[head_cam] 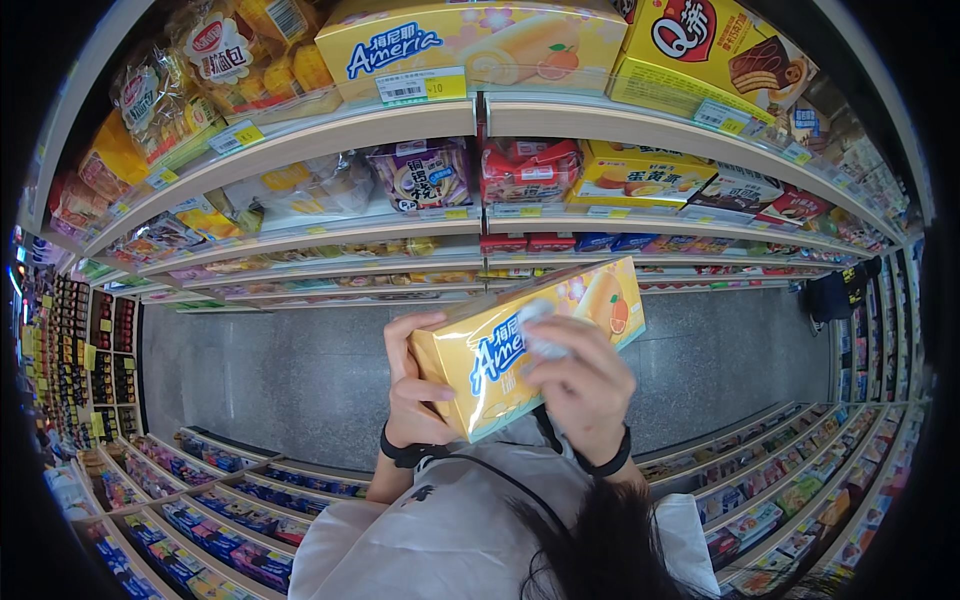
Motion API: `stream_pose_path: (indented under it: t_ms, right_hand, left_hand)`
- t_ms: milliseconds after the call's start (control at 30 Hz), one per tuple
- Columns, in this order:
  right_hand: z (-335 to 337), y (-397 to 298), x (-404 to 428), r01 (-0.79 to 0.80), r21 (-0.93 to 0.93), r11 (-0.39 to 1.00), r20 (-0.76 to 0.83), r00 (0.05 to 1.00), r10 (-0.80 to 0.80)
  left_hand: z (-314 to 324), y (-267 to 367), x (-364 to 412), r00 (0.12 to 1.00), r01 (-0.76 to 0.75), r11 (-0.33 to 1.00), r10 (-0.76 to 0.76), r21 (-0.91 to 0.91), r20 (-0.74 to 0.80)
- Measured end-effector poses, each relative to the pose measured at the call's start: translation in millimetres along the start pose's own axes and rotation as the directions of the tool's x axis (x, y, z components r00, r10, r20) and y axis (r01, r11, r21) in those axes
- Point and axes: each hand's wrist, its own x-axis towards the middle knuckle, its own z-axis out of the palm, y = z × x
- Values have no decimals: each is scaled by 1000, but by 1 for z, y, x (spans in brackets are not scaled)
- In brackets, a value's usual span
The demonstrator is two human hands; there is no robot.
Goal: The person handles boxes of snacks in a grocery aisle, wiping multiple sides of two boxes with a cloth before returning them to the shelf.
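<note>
A yellow Ameria swiss-roll carton point(450, 367) is tilted in front of my chest, its right end higher than its left. My left hand point(416, 390) grips its left end, with the thumb on the near side and fingers round the far edge. Against the printed front face, my right hand point(585, 375) presses a crumpled white cloth or tissue point(541, 330), slightly blurred. The cloth covers part of the carton's lettering. Black bands circle both wrists.
Ahead, a shelf edge point(405, 124) with price tags carries a similar yellow carton point(480, 45), bagged bread point(225, 60) and a Q-brand cake box point(712, 52). Lower shelves hold packaged snacks point(424, 176). Stocked shelves point(217, 517) stand behind me. At far right, a person point(832, 296) is in the aisle.
</note>
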Motion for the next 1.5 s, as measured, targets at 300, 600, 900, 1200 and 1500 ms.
stream_pose_path:
  t_ms: [300, 600, 900, 1200, 1500]
  right_hand:
    - [-28, 2, -3, 48, 3, 999, -56, 997, -48]
    - [-2, -20, -10, 67, 88, 994, 105, 992, -76]
    - [-27, -10, -9, 54, 443, 895, 141, 982, -129]
    - [-22, 0, -12, 32, 16, 999, 599, 800, -35]
    - [-12, 30, -25, -37, 147, 988, 360, 933, -19]
  left_hand:
    - [-6, 6, -8, 999, 0, 1000, 0, -21, -35]
    - [3, 10, -10, 1000, 0, 999, 1, 47, -19]
    - [7, 18, -14, 999, -27, 995, 25, -101, -20]
    - [-14, 35, 10, 950, -205, 909, 95, 362, 299]
    - [-19, 58, 3, 975, -184, 752, 57, 632, 216]
